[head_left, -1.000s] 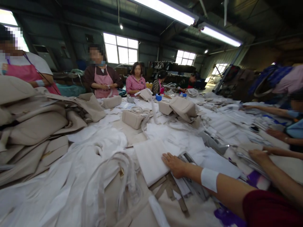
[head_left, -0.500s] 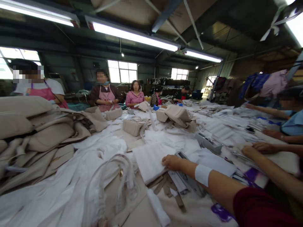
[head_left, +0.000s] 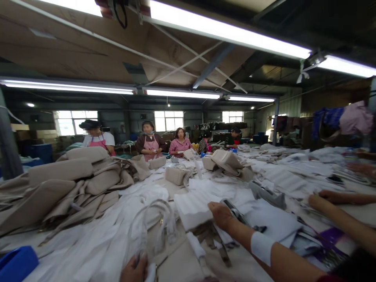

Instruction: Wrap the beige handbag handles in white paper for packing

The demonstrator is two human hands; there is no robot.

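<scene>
While the white foam sheet (head_left: 192, 209) lies near the middle of the worktop, its near edge raised on loose brown strips (head_left: 225, 256), its longer side seems to run away from the person, the far end leaning slightly left. At its right edge sits the right hand (head_left: 221, 215), which I take to be the person's own, on the forearm with the white wrist patch (head_left: 262, 248). From that hand, the sheet lies directly to the left, so the right is plainly the nearer of the two. Its fingers are curled narrow against the edge, but the tips are hidden, and I cannot tell whether they pinch the foam.

The left hand (head_left: 135, 268) is well apart, low in view and cut off by the lower border; it is bent close to the plastic-wrapped handles (head_left: 167, 221), which stand between it and the sheet. Whether it grips them cannot be told.

Just in front of the sheet lies a white roll (head_left: 195, 243), pointing toward the person. Beyond the right hand, to the right, rests a grey dispenser-like tool (head_left: 266, 194). Farther right are a co-worker's hands (head_left: 315, 201); at far left, beige bags (head_left: 61, 172) are heaped, with a blue object (head_left: 19, 262) nearer.
</scene>
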